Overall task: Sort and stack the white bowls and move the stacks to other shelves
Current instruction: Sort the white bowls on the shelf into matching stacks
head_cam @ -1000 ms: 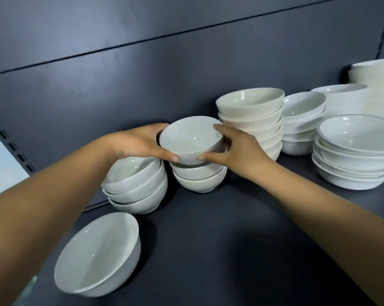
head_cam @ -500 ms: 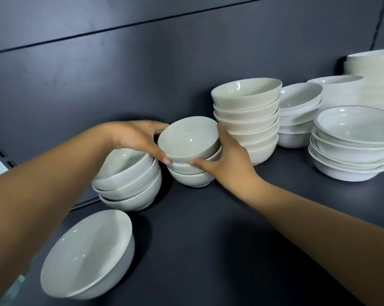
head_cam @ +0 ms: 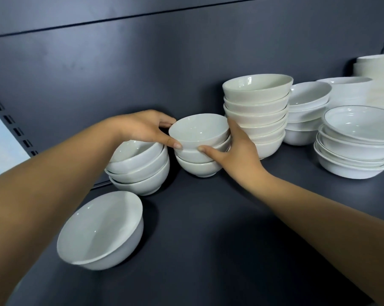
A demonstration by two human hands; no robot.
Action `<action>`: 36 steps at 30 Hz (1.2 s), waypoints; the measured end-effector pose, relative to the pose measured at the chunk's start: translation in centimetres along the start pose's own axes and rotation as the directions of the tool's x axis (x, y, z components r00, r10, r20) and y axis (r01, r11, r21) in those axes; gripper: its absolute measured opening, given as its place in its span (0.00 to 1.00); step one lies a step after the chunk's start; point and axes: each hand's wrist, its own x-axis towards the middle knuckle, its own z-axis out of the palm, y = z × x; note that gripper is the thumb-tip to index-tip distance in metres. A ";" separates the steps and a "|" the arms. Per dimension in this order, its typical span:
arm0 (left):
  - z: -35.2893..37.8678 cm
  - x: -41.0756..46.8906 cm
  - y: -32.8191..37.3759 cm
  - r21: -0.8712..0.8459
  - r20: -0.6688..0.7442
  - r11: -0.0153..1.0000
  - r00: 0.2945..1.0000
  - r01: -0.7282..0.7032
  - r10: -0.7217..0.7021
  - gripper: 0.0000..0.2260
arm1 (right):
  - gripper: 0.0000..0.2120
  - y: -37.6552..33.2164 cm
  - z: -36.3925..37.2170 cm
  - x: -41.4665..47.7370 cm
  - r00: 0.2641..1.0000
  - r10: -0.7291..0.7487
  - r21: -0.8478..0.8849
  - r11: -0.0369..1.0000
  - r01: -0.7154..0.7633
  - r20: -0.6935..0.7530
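Top bowl (head_cam: 198, 131) now lower, nested.

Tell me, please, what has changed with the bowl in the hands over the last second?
The top bowl, held by the left hand and right hand, has come down and now sits nested on the small stack. Both hands still grip it. The other stacks and the single bowl have not moved.
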 end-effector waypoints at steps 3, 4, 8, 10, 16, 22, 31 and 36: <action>0.4 -0.8 0.2 -0.008 -0.149 1.000 0.989 0.015 -0.016 0.27 | 0.37 0.0 0.2 -0.1 0.998 -0.020 -0.042 0.999 0.018 -0.054; 0.5 -1.3 0.4 -0.074 -0.213 0.997 0.976 0.021 -0.036 0.30 | 0.36 -0.1 0.2 -0.2 0.997 -0.038 -0.059 0.998 0.034 -0.072; 1.9 -5.8 1.9 -0.282 -0.487 0.951 0.873 -0.128 -0.027 0.23 | 0.35 -0.7 0.1 -0.8 0.984 -0.146 -0.196 0.973 0.125 -0.099; 3.1 -9.1 1.9 -0.330 -0.559 0.929 0.828 -0.168 -0.049 0.21 | 0.36 -1.5 0.3 -1.6 0.974 -0.203 -0.221 0.959 0.176 -0.103; 7.2 -17.2 -2.1 -0.285 -0.697 0.959 0.685 0.006 -0.211 0.27 | 0.37 -5.2 1.8 -5.6 0.895 -0.289 0.000 0.952 0.307 0.341; 10.5 -20.8 -6.7 -0.440 -0.335 0.882 0.881 0.168 -0.335 0.60 | 0.37 -5.6 4.5 -8.0 0.641 -0.114 -0.026 0.978 0.205 0.759; 11.4 -19.5 -6.2 -0.441 -0.467 0.898 0.850 0.016 -0.245 0.39 | 0.26 -6.8 5.2 -9.6 0.750 0.002 0.035 0.999 -0.033 0.661; 11.2 -18.5 -4.1 -0.539 -0.465 0.831 0.871 -0.135 -0.160 0.26 | 0.15 -7.8 2.2 -11.1 0.842 0.036 0.131 0.983 -0.126 0.538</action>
